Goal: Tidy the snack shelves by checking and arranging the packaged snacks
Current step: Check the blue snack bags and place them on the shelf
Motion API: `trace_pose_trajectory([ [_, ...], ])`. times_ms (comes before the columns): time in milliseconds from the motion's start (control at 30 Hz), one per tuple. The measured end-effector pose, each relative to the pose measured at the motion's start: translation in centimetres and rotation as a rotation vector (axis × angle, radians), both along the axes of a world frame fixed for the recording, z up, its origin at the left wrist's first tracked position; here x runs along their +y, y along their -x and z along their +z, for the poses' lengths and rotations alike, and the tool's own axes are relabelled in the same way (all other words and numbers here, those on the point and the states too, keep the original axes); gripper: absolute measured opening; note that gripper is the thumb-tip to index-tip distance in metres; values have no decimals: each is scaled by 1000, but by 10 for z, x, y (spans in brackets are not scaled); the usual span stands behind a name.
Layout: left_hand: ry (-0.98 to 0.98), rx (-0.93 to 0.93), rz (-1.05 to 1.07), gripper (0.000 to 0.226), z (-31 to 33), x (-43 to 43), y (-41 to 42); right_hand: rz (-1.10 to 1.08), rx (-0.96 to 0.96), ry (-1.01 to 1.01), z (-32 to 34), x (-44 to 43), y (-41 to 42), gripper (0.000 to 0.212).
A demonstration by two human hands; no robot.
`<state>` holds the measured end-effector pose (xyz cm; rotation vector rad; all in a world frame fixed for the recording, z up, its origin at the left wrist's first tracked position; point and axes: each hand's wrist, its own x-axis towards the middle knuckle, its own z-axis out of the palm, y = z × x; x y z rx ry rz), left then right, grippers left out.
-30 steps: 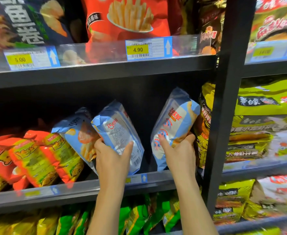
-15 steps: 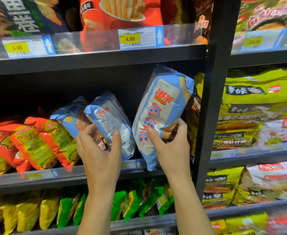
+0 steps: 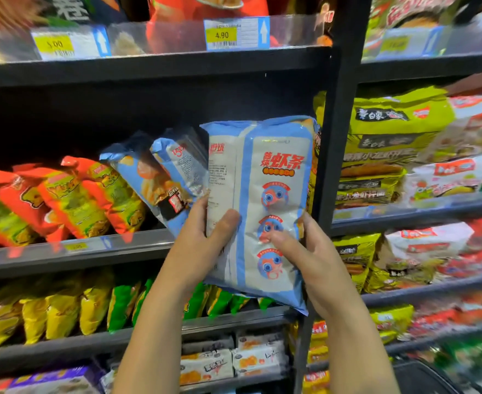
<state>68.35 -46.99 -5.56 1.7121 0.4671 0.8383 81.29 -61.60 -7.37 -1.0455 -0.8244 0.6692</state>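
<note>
A blue and white shrimp-stick snack bag stands upright in front of the middle shelf, back side facing me. My left hand grips its left edge, thumb across the back. On the lower right side my right hand holds it, thumb pressed on the printed panel. Two more blue and white bags lean on the middle shelf just left of it. Red and green snack bags lean further left.
A black upright post divides the shelving right of the held bag. Yellow-green and white packs fill the right bay. Yellow and green bags fill the shelf below; boxed snacks lie lower still. Price tags line the top shelf.
My right hand has pulled the blue bag off the shelf toward me and stood it upright. My left hand let go of the shelved bag and took hold of the pulled-out bag's left edge.
</note>
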Motion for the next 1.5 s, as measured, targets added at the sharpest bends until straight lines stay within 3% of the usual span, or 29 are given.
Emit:
trace_pose_trajectory([
  [133,180,-31,-91,75,-3,-17,32,49,33,38,0,-13,28,40],
  [267,193,-32,-39,66,-12,-28,60,81,16,96,-6,-26,55,53],
  [400,196,-10,11,66,-22,-48,80,-32,33,116,-5,-33,84,66],
  [567,189,23,47,68,-32,-70,96,-202,-4,147,-9,-32,107,67],
  [733,170,108,38,73,-28,-78,105,-200,60,112,-17,-35,109,58],
  [833,273,91,-6,77,-22,-83,102,-156,170,107,-24,-40,97,55],
  [967,604,-37,-33,85,-14,-80,90,-59,472,91,-38,-51,70,61],
  [1167,663,-43,-48,78,-12,-89,55,26,574,44,-63,-62,27,101],
  [1267,598,35,-95,81,-14,-100,37,20,542,43,-63,-67,12,91],
  [1367,460,131,-142,68,-20,-117,18,-40,417,98,-53,-71,8,57],
  [1500,293,205,8,81,-38,-121,2,-24,264,165,-41,-77,10,38],
])
